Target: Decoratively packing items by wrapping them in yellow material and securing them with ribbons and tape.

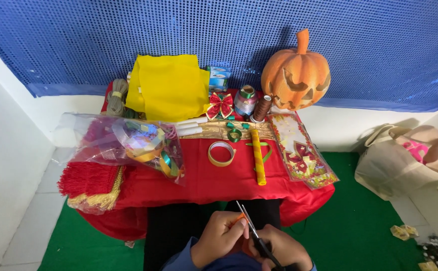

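Fingers (231,224) of left hand (219,238) pinched on orange piece (238,218), right hand (282,248) clamped round scissors (254,233) — blades apart, red table (204,183) beyond

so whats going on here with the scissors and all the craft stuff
A person sits at a low red-covered table and cuts a small orange piece held in the left hand, working scissors with the right hand. On the table lie a tape roll, a yellow cloth and a carved pumpkin.
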